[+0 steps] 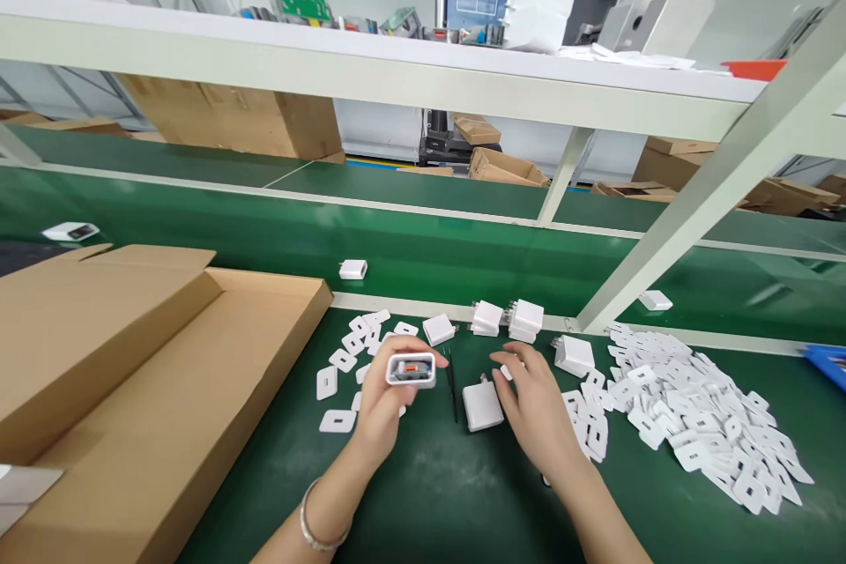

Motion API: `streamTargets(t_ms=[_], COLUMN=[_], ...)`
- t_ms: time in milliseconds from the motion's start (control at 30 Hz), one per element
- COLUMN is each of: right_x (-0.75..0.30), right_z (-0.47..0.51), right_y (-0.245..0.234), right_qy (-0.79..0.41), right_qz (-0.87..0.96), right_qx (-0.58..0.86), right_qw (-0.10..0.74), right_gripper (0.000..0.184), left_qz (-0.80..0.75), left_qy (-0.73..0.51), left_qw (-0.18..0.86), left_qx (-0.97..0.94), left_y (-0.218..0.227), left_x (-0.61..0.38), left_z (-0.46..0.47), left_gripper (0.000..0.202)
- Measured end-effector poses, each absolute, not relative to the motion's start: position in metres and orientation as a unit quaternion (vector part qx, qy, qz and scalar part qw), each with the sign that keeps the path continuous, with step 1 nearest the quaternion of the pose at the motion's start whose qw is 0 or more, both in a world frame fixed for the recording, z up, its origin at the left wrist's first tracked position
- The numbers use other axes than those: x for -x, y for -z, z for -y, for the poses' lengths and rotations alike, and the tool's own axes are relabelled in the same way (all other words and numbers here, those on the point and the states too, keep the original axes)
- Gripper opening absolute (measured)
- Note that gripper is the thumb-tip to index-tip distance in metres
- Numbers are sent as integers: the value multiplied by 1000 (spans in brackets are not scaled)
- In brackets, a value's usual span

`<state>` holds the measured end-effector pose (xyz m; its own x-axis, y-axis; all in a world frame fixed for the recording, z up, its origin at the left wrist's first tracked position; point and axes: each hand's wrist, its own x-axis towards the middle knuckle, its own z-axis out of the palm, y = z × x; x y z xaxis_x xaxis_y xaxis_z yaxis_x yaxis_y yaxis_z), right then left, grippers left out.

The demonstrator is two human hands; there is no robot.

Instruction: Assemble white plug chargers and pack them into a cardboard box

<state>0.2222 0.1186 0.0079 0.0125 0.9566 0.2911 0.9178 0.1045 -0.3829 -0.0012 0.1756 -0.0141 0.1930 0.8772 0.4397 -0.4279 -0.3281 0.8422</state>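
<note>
White charger housing in the left hand, open end facing the wearer

In the head view, the housing sits above the green worktop, gripped by the left hand, thumb on one narrow side and fingers on the other. It looks light and stiff, a smooth plastic shell that could slip in dry fingers. The parts visible through its open mouth, one of them orange, look like the fragile bit, so the outer walls are the place to take hold, with fingertips kept clear of the opening.

The left forearm rises from the lower edge, a bracelet round its wrist. The right forearm slants in from the other side, and the right hand hovers with fingers bent beside a white charger block. A small white piece shows among those fingers; whether it is firmly pinched, I cannot tell. Thin black tweezers lie between the hands. Loose white plates lie beyond and beside the left hand; a larger plate heap spreads out to the right. Both seem thin, light and easily scattered.
</note>
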Motion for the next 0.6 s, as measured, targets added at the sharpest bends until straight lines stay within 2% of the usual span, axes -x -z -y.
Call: streamTargets(t_ms=[67,167,300,433,533,600], right_x=[-198,-162,-130,-124,-136,-149], right_z=[-131,-165,-209,-223,-215,-208], right_y=[-29,-42,-26,-20,-34,-47], right_qy=[-70,-115,-163,-207,-235,-244], right_qz=[748,753,734,738,759,767], right_qx=[643,646,645,626,603,593], right_qw=[151,-43,-139,-144,-73,-9], right_gripper=[28,23,23,14,9,15], left_qz=[-200,-210,-234,-193,-162,-164], left_qy=[-629,-650,-665,-659,-641,-627], left_qw=[533,510,496,515,536,543], left_qx=[-530,-523,-507,-513,-525,-534], left_y=[12,9,5,-1,-4,-4], left_x=[13,24,25,22,23,24], left_z=[-185,-195,-197,-195,-192,-190], left_gripper=[32,35,33,35,35,34])
